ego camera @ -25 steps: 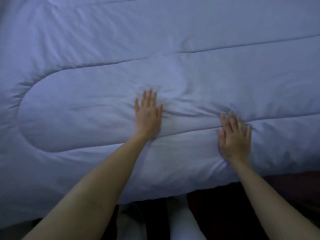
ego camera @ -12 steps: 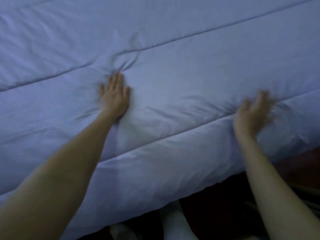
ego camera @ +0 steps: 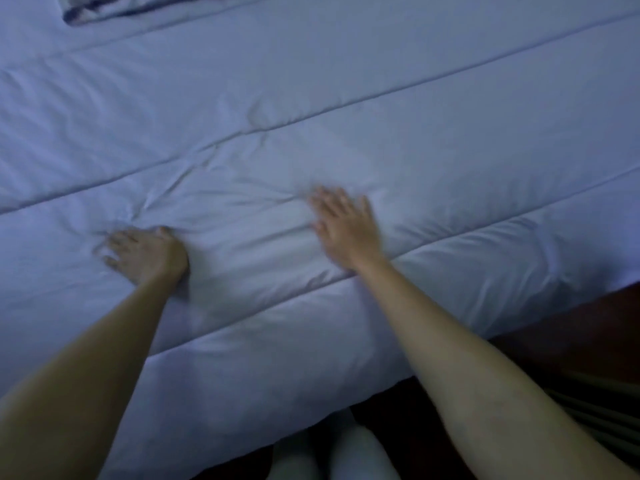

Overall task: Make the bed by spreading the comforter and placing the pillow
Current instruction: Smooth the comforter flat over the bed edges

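Note:
A pale blue quilted comforter covers the bed and fills most of the view, its near edge hanging over the side. My left hand presses flat on it at the lower left with fingers spread, and creases fan out around it. To its right my right hand lies flat on the comforter, fingers straight and blurred by motion. Neither hand holds the fabric. A crumpled, darker fold of cloth shows at the top left corner; I cannot tell whether it is the pillow.
Dark reddish floor lies beyond the bed's near edge at the lower right. My legs in light trousers stand against the bed at the bottom. A striped object sits at the far lower right.
My right hand has swept left across the comforter, closer to my left hand. My left hand has pulled back toward the near edge. The view has shifted, bringing the crumpled fold into sight.

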`<state>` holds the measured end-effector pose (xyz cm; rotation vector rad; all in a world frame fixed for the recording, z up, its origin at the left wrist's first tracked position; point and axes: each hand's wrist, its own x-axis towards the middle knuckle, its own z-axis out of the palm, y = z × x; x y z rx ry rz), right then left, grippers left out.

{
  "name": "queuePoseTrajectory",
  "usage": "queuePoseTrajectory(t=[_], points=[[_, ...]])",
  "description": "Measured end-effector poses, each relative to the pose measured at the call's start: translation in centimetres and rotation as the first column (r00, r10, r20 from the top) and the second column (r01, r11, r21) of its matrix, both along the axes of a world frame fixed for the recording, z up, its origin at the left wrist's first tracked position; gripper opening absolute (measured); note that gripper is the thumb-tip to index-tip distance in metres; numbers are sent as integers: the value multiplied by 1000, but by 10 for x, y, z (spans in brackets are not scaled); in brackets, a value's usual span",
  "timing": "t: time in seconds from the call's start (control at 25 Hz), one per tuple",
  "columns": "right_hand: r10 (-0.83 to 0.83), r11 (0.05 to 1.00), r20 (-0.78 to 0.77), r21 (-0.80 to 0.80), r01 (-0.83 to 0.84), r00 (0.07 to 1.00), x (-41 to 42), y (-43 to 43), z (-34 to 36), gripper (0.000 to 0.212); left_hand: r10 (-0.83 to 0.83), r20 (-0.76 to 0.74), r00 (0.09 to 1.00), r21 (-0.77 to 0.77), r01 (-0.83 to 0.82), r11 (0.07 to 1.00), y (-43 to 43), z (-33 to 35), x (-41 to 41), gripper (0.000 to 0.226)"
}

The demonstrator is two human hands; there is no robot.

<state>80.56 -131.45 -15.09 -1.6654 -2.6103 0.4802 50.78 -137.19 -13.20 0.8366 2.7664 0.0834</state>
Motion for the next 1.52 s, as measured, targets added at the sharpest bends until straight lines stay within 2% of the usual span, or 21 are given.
queuePoseTrajectory(t=[0.12, 0.24, 0.32, 0.44, 0.48, 0.52, 0.56, 0.64, 0.72, 0.76, 0.84, 0.88, 0.92, 1.0, 1.08, 1.12, 1.2, 1.28, 1.32, 1.44, 1.52], points=[[-291, 955, 73, 79, 285, 954, 121, 11, -6, 61, -397, -116, 911, 116, 409, 905, 26, 4, 65, 57], [-445, 895, 117, 81, 438, 888, 235, 12, -7, 60, -707, -110, 699, 178, 714, 677, 42, 10, 162, 47], [-628, 776, 155, 51, 629, 762, 292, 20, -1, 53, -827, -109, 552, 285, 814, 506, 54, 21, 230, 51], [-874, 475, 100, -34, 879, 476, 333, 74, 25, 50, -933, -112, 342, 354, 891, 284, 85, 27, 332, 49], [-886, 462, 26, -39, 886, 463, 333, 97, 35, 49, -954, -59, 293, 324, 910, 259, 95, 22, 358, 51], [-854, 519, -72, -39, 854, 515, 323, 114, 44, 49, -957, 13, 291, 277, 918, 283, 106, 13, 375, 55], [-770, 625, -174, -16, 780, 613, 315, 128, 51, 50, -935, 83, 344, 205, 912, 354, 124, 3, 389, 58], [-473, 847, -316, 93, 523, 823, 287, 129, 51, 53, -861, 50, 506, 113, 854, 508, 161, -17, 399, 60], [-19, 969, -312, 229, 95, 950, 263, 95, 41, 57, -787, 7, 617, 80, 784, 615, 198, -20, 389, 60], [254, 942, -225, 278, -188, 941, 263, 77, 30, 57, -745, 15, 667, 68, 743, 666, 215, -18, 381, 60], [644, 743, 29, 212, -634, 764, 284, 65, 8, 59, -637, 62, 768, -2, 638, 770, 237, -16, 358, 65], [727, 664, 70, 184, -725, 683, 300, 79, -2, 57, -587, 78, 806, -46, 591, 805, 241, -15, 347, 68], [743, 643, 74, 195, -741, 665, 313, 103, -10, 55, -539, 84, 838, -76, 545, 835, 239, -14, 340, 70], [629, 746, 54, 236, -623, 775, 341, 163, -15, 53, -468, 68, 881, -96, 473, 876, 228, -11, 344, 71], [367, 911, 37, 188, -368, 929, 380, 228, -11, 59, -466, 34, 884, 5, 466, 885, 211, -8, 369, 63], [214, 963, 34, 161, -217, 976, 405, 254, -8, 62, -518, 5, 855, 101, 515, 851, 199, -5, 385, 58], [-26, 986, 52, 165, 18, 998, 464, 289, -9, 62, -701, -94, 707, 239, 699, 673, 163, 2, 430, 54], [-200, 968, 95, 170, 182, 975, 529, 302, -13, 57, -855, -164, 491, 276, 855, 438, 121, -5, 477, 50], [-292, 948, 114, 168, 271, 950, 558, 302, -14, 56, -886, -156, 435, 271, 882, 386, 104, -7, 493, 51], [-637, 770, 131, 111, 628, 759, 609, 284, -4, 55, -906, -142, 399, 163, 912, 377, 75, -16, 485, 58], [-795, 607, 54, 44, 794, 604, 588, 266, 11, 56, -865, -161, 476, 105, 879, 464, 66, -22, 456, 61]])
